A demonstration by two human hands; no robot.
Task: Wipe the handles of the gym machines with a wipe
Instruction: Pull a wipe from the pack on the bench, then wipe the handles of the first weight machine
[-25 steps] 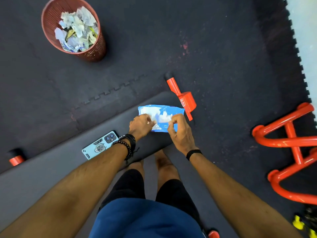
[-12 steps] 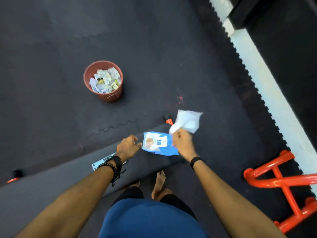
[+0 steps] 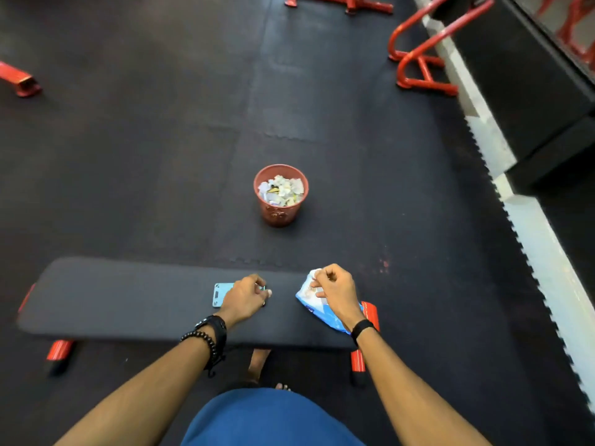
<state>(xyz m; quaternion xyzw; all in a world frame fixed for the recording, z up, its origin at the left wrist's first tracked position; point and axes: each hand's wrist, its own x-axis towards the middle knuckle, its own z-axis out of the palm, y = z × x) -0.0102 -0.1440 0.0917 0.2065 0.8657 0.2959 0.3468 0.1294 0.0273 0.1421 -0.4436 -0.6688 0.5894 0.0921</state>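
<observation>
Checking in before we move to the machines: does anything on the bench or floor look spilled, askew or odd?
Nothing spilled or damaged. The bin stands upright, heaped to the rim with used wipes. The wipe pack hangs over the bench end under the right hand. The phone lies flat by the left hand.

The left hand (image 3: 246,296) covers most of the phone (image 3: 220,294), the right hand (image 3: 335,291) hides the wipes packet's (image 3: 314,300) top, and what its fingertips pinch is unclear.
</observation>
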